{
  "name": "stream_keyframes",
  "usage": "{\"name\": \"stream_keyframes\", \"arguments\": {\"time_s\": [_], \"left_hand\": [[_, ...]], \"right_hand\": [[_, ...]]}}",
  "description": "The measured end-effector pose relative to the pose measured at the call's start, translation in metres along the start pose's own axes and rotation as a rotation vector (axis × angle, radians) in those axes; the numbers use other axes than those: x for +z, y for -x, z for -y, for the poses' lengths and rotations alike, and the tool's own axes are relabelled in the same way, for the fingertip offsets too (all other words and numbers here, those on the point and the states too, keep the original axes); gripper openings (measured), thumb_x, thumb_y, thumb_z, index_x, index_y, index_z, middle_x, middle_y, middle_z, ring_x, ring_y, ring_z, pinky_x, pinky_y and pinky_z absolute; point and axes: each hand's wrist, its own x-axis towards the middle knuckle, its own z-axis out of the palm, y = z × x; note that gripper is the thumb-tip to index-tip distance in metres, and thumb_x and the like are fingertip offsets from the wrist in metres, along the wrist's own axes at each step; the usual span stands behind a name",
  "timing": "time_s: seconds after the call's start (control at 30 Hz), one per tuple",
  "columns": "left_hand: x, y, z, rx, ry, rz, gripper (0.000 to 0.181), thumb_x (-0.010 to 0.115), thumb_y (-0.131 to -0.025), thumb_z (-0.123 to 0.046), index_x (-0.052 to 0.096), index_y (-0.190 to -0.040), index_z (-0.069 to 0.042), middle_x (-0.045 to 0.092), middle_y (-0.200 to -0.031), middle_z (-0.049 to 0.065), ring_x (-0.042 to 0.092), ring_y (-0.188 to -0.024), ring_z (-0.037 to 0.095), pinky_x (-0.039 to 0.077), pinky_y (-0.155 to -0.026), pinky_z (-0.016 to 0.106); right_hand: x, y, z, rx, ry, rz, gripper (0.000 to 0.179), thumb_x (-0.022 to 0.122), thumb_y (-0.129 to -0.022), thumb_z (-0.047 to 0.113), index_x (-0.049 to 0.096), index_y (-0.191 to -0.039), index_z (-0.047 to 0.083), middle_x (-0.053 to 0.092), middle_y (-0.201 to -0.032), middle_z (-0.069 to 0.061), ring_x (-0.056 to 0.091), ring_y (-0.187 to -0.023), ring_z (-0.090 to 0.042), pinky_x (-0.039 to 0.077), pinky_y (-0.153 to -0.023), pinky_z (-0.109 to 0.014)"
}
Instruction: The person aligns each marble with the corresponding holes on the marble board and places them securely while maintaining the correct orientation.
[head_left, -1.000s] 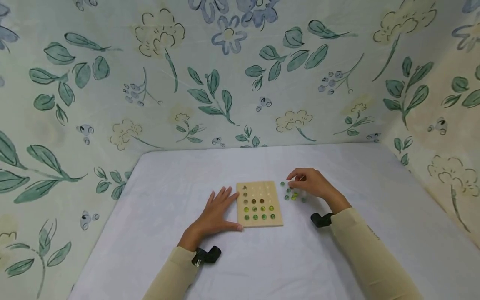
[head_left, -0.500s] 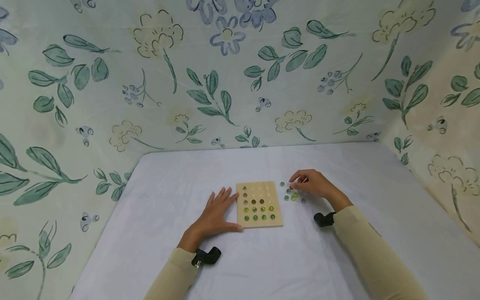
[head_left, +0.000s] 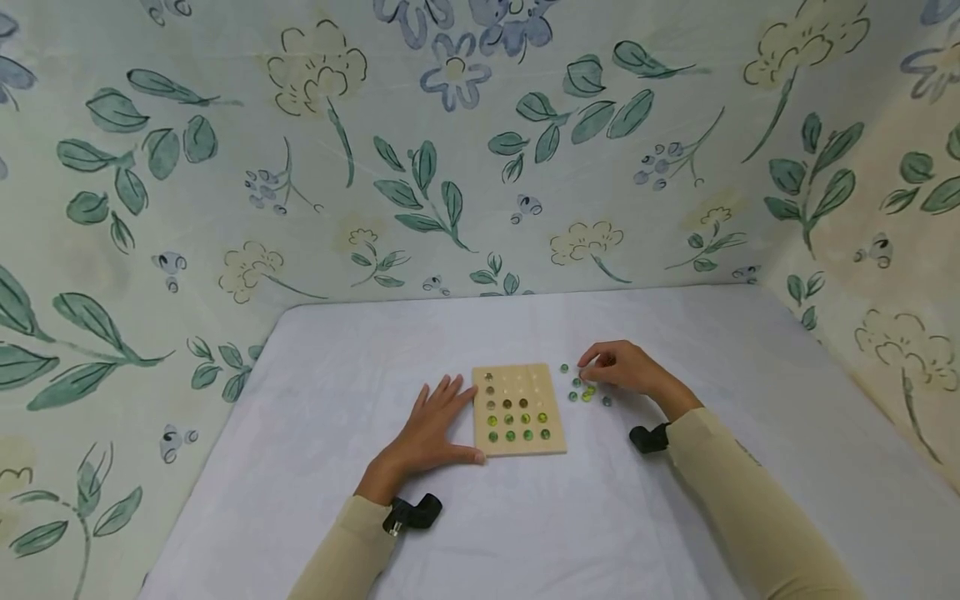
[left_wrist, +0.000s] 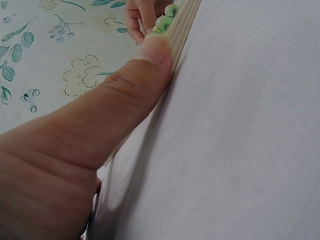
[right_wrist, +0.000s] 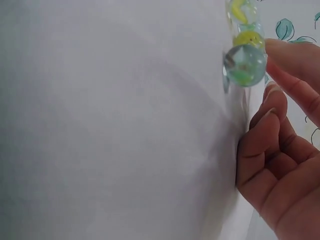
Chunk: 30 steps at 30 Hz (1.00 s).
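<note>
The right hand point(head_left: 626, 371) is seen with its fingers curled down over a small cluster of loose marbles point(head_left: 587, 390) on the white tabletop point(head_left: 375, 517), just right of a wooden board point(head_left: 519, 408). In the right wrist view the curled fingertips point(right_wrist: 272, 107) are shown close against a clear green marble point(right_wrist: 244, 65), but whether it is actually pinched cannot be told, since the contact is hidden at the frame edge and two yellowish marbles beyond it are partly cut off. The left hand point(head_left: 431, 429) is laid flat with fingers spread and relaxed, nothing held, its thumb point(left_wrist: 150, 55) pressed against the board's near left edge. The board's dimples are filled in the nearer rows with green and yellow marbles, with brownish ones farther back; the far rows are too small to be made out clearly. A black camera mount is worn at each wrist below beige sleeves. The table is enclosed by walls papered with leaves and flowers.
</note>
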Motion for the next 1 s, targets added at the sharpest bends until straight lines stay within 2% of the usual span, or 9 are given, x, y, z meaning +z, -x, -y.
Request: {"name": "stream_keyframes", "arguments": {"time_s": [0.37,0.63,1.0], "left_hand": [[0.0025,0.0005,0.0024,-0.005,0.001,0.016,0.113,0.070,-0.065,-0.075,0.026,-0.154,-0.021,0.014,-0.161,0.007,0.003,-0.148,0.023,-0.004,-0.118,0.046],[0.0011,-0.0007,0.0026,-0.003,0.008,0.001,0.112,0.071,-0.065,-0.074,0.027,-0.154,-0.022,0.014,-0.161,0.006,0.002,-0.148,0.022,-0.005,-0.118,0.046],[0.0021,-0.0004,0.0032,-0.001,0.010,-0.003,0.112,0.070,-0.064,-0.075,0.028,-0.154,-0.021,0.015,-0.161,0.006,0.003,-0.148,0.022,-0.004,-0.118,0.047]], "right_hand": [[0.0013,-0.0007,-0.0036,0.019,0.018,0.032,0.016,0.071,-0.087,0.018,0.072,-0.103,0.014,0.058,-0.081,-0.005,0.048,-0.073,-0.019,0.040,-0.062,-0.030],[0.0001,-0.0033,-0.0012,0.043,0.036,0.026,0.017,0.074,-0.086,0.020,0.073,-0.102,0.016,0.057,-0.079,-0.005,0.047,-0.072,-0.020,0.039,-0.062,-0.029],[-0.0006,-0.0016,0.0016,0.018,0.051,0.028,0.016,0.072,-0.087,0.018,0.073,-0.101,0.013,0.058,-0.077,-0.005,0.047,-0.071,-0.020,0.039,-0.061,-0.030]]}}
